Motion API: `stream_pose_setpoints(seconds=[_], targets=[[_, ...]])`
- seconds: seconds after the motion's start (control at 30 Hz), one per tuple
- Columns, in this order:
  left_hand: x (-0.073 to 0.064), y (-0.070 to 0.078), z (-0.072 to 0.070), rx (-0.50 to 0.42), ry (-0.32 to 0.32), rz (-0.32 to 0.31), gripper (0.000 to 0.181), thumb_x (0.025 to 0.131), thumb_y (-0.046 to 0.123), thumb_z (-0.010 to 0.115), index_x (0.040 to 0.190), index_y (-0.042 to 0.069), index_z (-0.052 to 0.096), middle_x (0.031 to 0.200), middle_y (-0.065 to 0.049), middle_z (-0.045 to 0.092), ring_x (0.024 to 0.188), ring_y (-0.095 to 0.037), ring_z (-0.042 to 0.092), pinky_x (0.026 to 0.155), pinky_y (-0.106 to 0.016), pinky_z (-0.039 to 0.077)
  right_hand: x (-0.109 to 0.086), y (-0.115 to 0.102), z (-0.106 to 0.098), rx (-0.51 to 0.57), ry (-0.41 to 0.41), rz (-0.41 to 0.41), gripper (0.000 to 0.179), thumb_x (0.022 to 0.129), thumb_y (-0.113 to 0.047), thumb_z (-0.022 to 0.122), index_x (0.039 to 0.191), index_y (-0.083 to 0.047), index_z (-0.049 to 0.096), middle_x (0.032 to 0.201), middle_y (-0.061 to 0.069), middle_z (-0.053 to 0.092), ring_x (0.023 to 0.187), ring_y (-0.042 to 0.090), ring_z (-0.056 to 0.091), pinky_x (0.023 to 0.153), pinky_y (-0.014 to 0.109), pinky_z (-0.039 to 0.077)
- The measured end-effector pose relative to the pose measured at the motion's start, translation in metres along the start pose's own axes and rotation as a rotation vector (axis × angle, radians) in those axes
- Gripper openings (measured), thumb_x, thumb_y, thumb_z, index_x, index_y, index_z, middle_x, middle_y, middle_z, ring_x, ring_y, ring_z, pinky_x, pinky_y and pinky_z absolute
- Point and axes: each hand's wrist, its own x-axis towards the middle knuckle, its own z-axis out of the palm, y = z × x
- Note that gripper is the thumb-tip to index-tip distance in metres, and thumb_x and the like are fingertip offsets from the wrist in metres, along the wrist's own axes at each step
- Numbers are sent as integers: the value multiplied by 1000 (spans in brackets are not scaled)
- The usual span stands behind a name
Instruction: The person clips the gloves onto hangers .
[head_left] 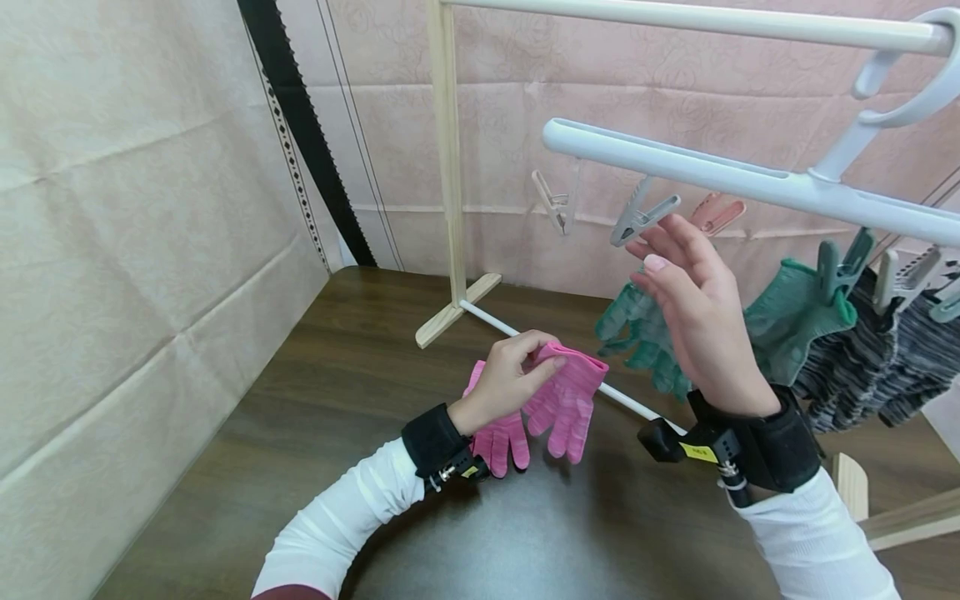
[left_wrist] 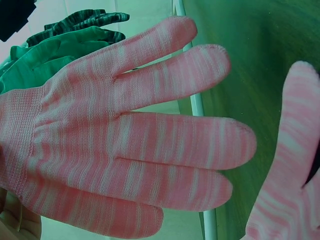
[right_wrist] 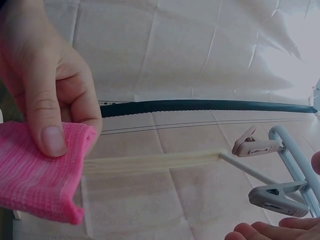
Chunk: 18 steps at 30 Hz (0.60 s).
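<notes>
My left hand (head_left: 502,379) pinches a pink knit glove (head_left: 566,404) by its cuff, low over the table. A second pink glove (head_left: 501,443) hangs beneath the same palm; how it is held is hidden. In the right wrist view, the thumb lies on top of the cuff. My right hand (head_left: 693,312) is raised beside a grey clothespin (head_left: 637,218), its fingers loosely bent and apart, with nothing visible held. That clothespin hangs from a light-blue hanger (head_left: 675,167), and a whitish clothespin (head_left: 555,204) hangs farther left.
Green gloves (head_left: 798,317) and dark striped gloves (head_left: 862,358) hang from clothespins at the right. A pinkish clothespin (head_left: 716,215) is behind my right fingers. The hanger hooks over a rack's top bar (head_left: 675,12). Its lower bar (head_left: 630,404) runs just above the brown table (head_left: 300,467).
</notes>
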Motion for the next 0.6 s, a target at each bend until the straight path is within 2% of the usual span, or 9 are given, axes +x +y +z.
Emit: stream_pose_setpoints(seconds=[0.1, 0.33, 0.6], targets=[[0, 0, 0, 1, 0, -3, 11, 83, 11, 60, 91, 3, 59, 70, -4, 50, 64, -9, 42, 57, -27, 38, 3, -1, 1, 7, 2, -6, 52, 90, -12, 45, 137, -6, 22, 139, 15, 30, 121, 21, 37, 93, 22, 36], [-1, 0, -1, -10, 4, -13, 13, 83, 11, 60, 92, 3, 59, 72, -5, 51, 64, -9, 43, 56, -37, 41, 9, -1, 4, 43, 25, -7, 49, 90, -11, 45, 135, -7, 26, 135, 13, 34, 118, 21, 37, 91, 23, 36], [-1, 0, -1, -28, 11, -9, 12, 83, 9, 60, 93, 2, 58, 72, -6, 53, 65, -9, 44, 56, -40, 42, 13, -1, 6, 80, 37, -19, 48, 90, -9, 46, 134, -7, 26, 128, 11, 39, 115, 20, 40, 89, 24, 37]])
